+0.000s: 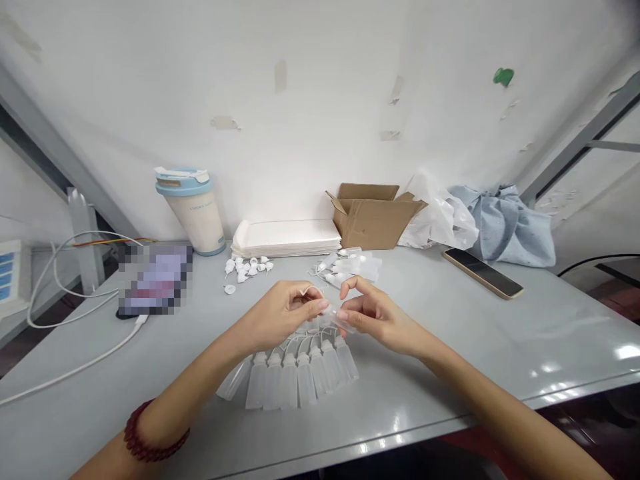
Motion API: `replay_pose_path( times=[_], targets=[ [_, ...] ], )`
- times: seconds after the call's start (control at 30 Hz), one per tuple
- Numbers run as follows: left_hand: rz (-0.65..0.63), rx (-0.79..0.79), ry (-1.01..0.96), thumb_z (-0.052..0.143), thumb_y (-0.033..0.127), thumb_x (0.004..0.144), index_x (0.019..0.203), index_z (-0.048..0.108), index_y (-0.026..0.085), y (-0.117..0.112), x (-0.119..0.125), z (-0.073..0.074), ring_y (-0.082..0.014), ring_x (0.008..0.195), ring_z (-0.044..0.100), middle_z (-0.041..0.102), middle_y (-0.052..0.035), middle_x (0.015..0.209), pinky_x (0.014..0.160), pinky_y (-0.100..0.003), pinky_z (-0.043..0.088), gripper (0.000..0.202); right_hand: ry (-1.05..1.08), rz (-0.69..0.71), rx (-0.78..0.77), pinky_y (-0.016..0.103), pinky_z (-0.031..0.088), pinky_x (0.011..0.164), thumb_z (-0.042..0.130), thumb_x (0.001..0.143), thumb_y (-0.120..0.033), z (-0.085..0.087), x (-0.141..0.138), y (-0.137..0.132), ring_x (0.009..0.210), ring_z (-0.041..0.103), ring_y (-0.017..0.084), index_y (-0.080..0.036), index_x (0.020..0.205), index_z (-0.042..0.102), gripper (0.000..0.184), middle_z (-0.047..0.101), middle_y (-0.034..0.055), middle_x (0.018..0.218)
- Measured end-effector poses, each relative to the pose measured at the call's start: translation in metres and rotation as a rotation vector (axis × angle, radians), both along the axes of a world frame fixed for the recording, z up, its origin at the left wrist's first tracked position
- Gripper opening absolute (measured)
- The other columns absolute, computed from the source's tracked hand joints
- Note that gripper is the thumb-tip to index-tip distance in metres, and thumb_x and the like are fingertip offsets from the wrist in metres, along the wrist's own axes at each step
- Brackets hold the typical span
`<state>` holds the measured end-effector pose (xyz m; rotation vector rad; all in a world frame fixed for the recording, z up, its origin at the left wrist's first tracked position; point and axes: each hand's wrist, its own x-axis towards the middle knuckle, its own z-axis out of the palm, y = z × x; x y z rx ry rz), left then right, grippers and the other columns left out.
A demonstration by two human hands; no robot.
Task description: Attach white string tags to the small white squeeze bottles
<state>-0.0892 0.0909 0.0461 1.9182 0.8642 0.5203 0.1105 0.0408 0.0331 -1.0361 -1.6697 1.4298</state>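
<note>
Translucent slim plastic bottle (332, 311) is hanging above the smooth grey desk (430, 380), left hand (300, 309) and right hand (367, 315) pinching it, seemingly working its cap end, next move calling for steady alignment.

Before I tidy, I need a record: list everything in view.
Wall: one, white, back
Patch: one, green, wall
Bars: several, grey, sides
Table: one, grey, foreground
Cardboard box: one, brown, back centre
Flat stack: one, white, beside box
Plastic bag: one, white, beside box
Cloth bundle: one, blue, back right
Tumbler: one, cream and blue, back left
Right phone: one, black, before bundle
Left phone: one, dark, left
Cables: several, mostly white, left
Device: one, white and blue, left edge
Caps: over a dozen, white, before stack
Back dropper bottles: several, translucent, before box
Front dropper bottles: at least eight, translucent, front centre
Held dropper bottle: one, translucent, centre
Bracelet: one, red, lower left
Left hand, right hand: two, centre
</note>
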Motion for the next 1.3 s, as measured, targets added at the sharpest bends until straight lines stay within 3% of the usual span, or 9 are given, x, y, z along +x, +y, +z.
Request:
replay_pose_path(
  times=[0.17, 0.33, 0.57, 0.73, 0.9, 0.97, 1.13, 1.23, 1.3],
  targets=[
    [0.026, 0.206, -0.035, 0.046, 0.032, 0.087, 0.084, 0.062, 0.019, -0.005, 0.004, -0.001, -0.0145, 0.074, 0.055, 0.063, -0.0007, 0.082, 0.067, -0.026, 0.042, 0.020, 0.095, 0.031, -0.016, 0.022, 0.026, 0.051, 0.057, 0.083, -0.037, -0.005, 0.005, 0.010, 0.051, 0.042, 0.007, -0.022, 0.091, 0.039, 0.025, 0.060, -0.0031, 0.063],
    [0.040, 0.287, -0.082, 0.047, 0.030, 0.088, 0.090, 0.063, 0.021, -0.008, 0.006, 0.000, -0.0159, 0.083, 0.057, 0.065, -0.0016, 0.090, 0.071, -0.026, 0.044, 0.019, 0.113, 0.035, -0.049, 0.021, 0.017, 0.045, 0.057, 0.082, -0.039, -0.005, 0.008, 0.014, 0.044, 0.028, 0.005, -0.023, 0.091, 0.038, 0.026, 0.061, -0.0039, 0.064],
    [0.104, 0.404, 0.070, 0.040, 0.038, 0.090, 0.081, 0.062, 0.019, -0.004, 0.005, -0.007, -0.0158, 0.076, 0.056, 0.065, -0.0019, 0.085, 0.062, -0.024, 0.041, 0.030, -0.054, -0.073, 0.092, 0.023, 0.028, 0.051, 0.053, 0.085, -0.041, -0.004, 0.002, 0.011, 0.054, 0.041, 0.009, -0.020, 0.097, 0.043, 0.026, 0.060, -0.0010, 0.065],
    [0.093, 0.359, 0.124, 0.037, 0.043, 0.090, 0.079, 0.061, 0.019, -0.003, 0.005, -0.007, -0.0154, 0.068, 0.054, 0.062, -0.0006, 0.075, 0.058, -0.025, 0.038, 0.036, -0.147, -0.118, 0.179, 0.022, 0.028, 0.050, 0.049, 0.087, -0.044, -0.008, 0.002, 0.014, 0.051, 0.039, 0.009, -0.020, 0.099, 0.044, 0.027, 0.060, -0.0010, 0.066],
    [0.134, 0.224, 0.060, 0.039, 0.044, 0.088, 0.075, 0.060, 0.017, -0.003, 0.008, -0.006, -0.0144, 0.064, 0.053, 0.062, -0.0006, 0.074, 0.058, -0.025, 0.038, 0.037, -0.334, -0.235, 0.495, 0.023, 0.031, 0.052, 0.052, 0.085, -0.044, -0.010, -0.002, 0.018, 0.052, 0.038, 0.009, -0.018, 0.095, 0.055, 0.028, 0.048, -0.0037, 0.059],
    [0.151, 0.196, 0.050, 0.040, 0.044, 0.087, 0.074, 0.060, 0.017, -0.003, 0.011, -0.006, -0.0149, 0.064, 0.053, 0.061, -0.0008, 0.071, 0.059, -0.025, 0.039, 0.036, -0.361, -0.257, 0.536, 0.024, 0.031, 0.053, 0.048, 0.086, -0.045, -0.009, -0.004, 0.020, 0.052, 0.038, 0.010, -0.017, 0.091, 0.058, 0.029, 0.045, -0.0037, 0.057],
    [0.201, 0.384, 0.049, 0.041, 0.036, 0.088, 0.079, 0.058, 0.016, -0.002, 0.022, -0.006, -0.0177, 0.073, 0.055, 0.062, -0.0036, 0.078, 0.066, -0.028, 0.040, 0.028, -0.266, -0.275, 0.392, 0.024, 0.027, 0.050, 0.047, 0.084, -0.052, -0.007, -0.003, 0.026, 0.052, 0.035, 0.009, -0.016, 0.082, 0.061, 0.039, 0.046, -0.0021, 0.061],
    [0.172, 0.552, 0.068, 0.039, 0.032, 0.090, 0.084, 0.059, 0.016, -0.001, 0.028, -0.004, -0.0200, 0.081, 0.055, 0.062, -0.0060, 0.083, 0.071, -0.030, 0.041, 0.026, -0.087, -0.237, 0.195, 0.023, 0.021, 0.045, 0.051, 0.079, -0.055, -0.009, 0.001, 0.027, 0.047, 0.028, 0.007, -0.015, 0.076, 0.056, 0.040, 0.035, -0.0051, 0.055],
    [0.131, 0.584, 0.081, 0.038, 0.034, 0.091, 0.084, 0.060, 0.016, 0.000, 0.027, -0.003, -0.0199, 0.083, 0.055, 0.063, -0.0061, 0.084, 0.073, -0.030, 0.042, 0.029, 0.032, -0.195, 0.056, 0.023, 0.016, 0.044, 0.054, 0.077, -0.055, -0.010, 0.001, 0.026, 0.045, 0.021, 0.006, -0.016, 0.072, 0.052, 0.039, 0.027, -0.0076, 0.052]
  ],
)
